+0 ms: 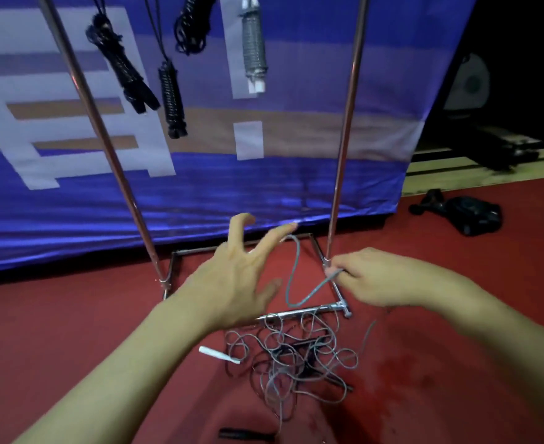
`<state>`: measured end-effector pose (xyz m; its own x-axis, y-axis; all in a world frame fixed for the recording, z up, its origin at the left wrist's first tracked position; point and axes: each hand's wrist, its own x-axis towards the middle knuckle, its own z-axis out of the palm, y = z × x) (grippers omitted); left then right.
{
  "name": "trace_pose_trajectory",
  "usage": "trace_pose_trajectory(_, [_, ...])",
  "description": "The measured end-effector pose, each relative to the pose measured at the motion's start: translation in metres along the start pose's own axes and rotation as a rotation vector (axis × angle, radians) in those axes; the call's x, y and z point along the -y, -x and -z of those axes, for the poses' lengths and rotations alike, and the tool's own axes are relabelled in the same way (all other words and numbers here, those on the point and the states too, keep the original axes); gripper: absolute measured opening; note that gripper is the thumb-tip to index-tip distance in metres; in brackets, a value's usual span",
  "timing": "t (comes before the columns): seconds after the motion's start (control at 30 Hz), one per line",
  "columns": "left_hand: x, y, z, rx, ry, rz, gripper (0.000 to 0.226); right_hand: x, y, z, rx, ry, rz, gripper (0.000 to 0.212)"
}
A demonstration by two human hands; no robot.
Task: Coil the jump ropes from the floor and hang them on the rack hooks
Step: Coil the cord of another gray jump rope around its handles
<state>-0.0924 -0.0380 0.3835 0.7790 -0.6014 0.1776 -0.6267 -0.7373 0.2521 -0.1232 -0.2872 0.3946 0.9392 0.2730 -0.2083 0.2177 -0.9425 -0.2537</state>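
While four coiled ropes (171,97) are hanging on the rack (344,129), the left hand (232,277) is spreading empty fingers and the right hand (366,277) is pinching a grey rope (293,277). Its remaining length is lying tangled with a black rope (309,370); their handles are hard to count.

We see dim, bluish lighting, black upper right corner, soft focus throughout, and wide-angle bowing at the edges.
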Motion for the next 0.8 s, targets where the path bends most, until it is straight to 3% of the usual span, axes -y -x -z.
trace_pose_trajectory(0.13, [-0.029,-0.003,-0.016,0.078,0.037,-0.081,0.051,0.02,-0.019,-0.011,0.034,0.164,-0.086,0.02])
trace_pose_trajectory(0.2, [-0.031,-0.008,-0.018,0.096,0.064,-0.024,0.039,0.02,-0.02,-0.01,0.036,0.152,-0.139,0.018])
trace_pose_trajectory(0.33, [-0.029,-0.018,-0.026,0.098,0.18,0.047,0.055,0.019,-0.023,-0.006,-0.054,0.141,-0.226,0.017])
trace_pose_trajectory(0.47, [-0.018,-0.029,-0.036,0.022,0.027,-0.058,0.035,0.011,-0.037,-0.008,-0.102,0.1,-0.114,0.024])
trace_pose_trajectory(0.6, [0.047,-0.04,-0.031,-0.05,-0.112,0.151,0.05,-0.038,-0.032,-0.013,0.121,-0.312,0.038,0.043])
trace_pose_trajectory(0.7, [0.076,-0.038,-0.046,0.038,-0.173,0.216,0.036,-0.066,-0.03,-0.026,0.221,-0.642,0.022,0.043])
trace_pose_trajectory(0.73, [0.075,-0.036,-0.052,0.059,-0.155,0.183,0.03,-0.068,-0.033,-0.029,0.196,-0.64,0.022,0.041])
trace_pose_trajectory(0.8, [0.061,-0.035,-0.055,0.099,-0.072,0.087,0.053,-0.061,-0.038,-0.031,0.033,-0.408,0.09,0.039])
